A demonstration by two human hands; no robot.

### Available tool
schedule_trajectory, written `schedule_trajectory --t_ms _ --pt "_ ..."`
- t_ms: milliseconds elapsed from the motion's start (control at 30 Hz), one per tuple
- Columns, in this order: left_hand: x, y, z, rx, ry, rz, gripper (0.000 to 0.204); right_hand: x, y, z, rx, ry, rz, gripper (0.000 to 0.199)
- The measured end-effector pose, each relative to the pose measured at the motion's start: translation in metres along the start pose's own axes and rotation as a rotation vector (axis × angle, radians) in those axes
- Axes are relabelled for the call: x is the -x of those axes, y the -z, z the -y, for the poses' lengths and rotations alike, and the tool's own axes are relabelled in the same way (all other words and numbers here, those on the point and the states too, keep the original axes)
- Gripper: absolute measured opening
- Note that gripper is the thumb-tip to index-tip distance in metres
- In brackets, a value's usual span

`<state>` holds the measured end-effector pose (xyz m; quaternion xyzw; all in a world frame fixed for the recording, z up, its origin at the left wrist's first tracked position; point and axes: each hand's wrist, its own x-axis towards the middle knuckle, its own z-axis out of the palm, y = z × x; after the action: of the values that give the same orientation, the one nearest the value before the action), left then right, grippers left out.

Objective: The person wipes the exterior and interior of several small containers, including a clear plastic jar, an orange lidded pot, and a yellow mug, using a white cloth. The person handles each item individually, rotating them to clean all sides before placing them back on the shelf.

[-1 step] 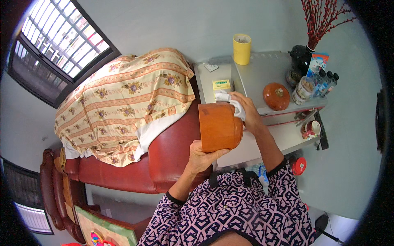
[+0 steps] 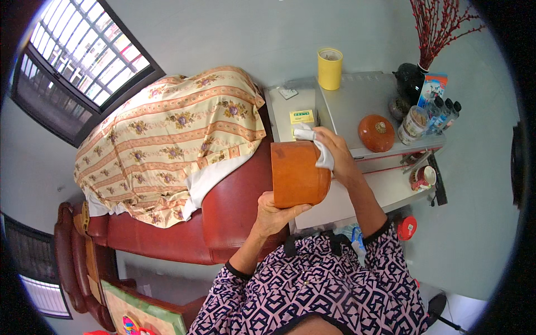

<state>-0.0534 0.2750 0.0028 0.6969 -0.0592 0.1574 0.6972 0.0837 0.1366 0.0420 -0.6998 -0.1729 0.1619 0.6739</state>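
An orange-brown rounded pot [image 2: 300, 174] is held up in front of me, turned on its side with its straight edge toward the left. My left hand [image 2: 274, 215] grips it from below, thumb along the underside and the other fingers mostly hidden. At its upper right, my right hand [image 2: 336, 149] is closed on a white cloth [image 2: 324, 154], which is pressed against the pot's surface. A matching round lid [image 2: 376, 133] with a pale knob lies on the grey cabinet top to the right.
The grey cabinet [image 2: 352, 92] carries a yellow canister [image 2: 330, 69], a black vase [image 2: 409, 80] with red-berried stems, a clear jar [image 2: 413, 124] and several small bottles. A patterned cup [image 2: 422, 177] stands lower right. A red sofa [image 2: 234, 201] under a floral cover [image 2: 184, 120] is at left.
My right hand and the cloth have shifted very slightly, and a corner of the cloth hangs a little lower over the pot. My left hand keeps its grip.
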Motion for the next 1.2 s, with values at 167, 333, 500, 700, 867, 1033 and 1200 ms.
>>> schedule_trajectory --t_ms 167,333,500,700,867,1033,1200 --pt "-0.002 0.007 0.003 -0.056 0.051 0.035 0.012 0.031 -0.011 -0.002 0.661 0.919 0.091 0.031" --pt "0.002 0.007 0.010 -0.103 0.026 0.157 0.011 0.036 -0.020 0.008 0.905 1.012 0.169 0.035" --pt "0.001 -0.002 -0.008 -0.162 -0.153 0.330 0.022 -0.009 0.007 0.012 0.393 0.520 0.559 0.036" --pt "0.009 -0.006 0.003 -0.159 -0.261 0.407 0.021 -0.034 0.018 0.011 0.237 0.174 0.874 0.028" --pt "0.023 0.004 0.005 -0.105 -0.073 0.378 0.033 -0.035 -0.014 0.005 0.357 0.364 0.847 0.020" --pt "0.024 0.005 -0.016 0.155 0.337 0.183 0.040 -0.047 -0.045 -0.006 0.391 0.540 0.934 0.017" --pt "0.039 0.006 0.001 -0.062 0.276 -0.231 0.032 -0.042 -0.096 -0.015 0.307 0.713 0.819 0.011"
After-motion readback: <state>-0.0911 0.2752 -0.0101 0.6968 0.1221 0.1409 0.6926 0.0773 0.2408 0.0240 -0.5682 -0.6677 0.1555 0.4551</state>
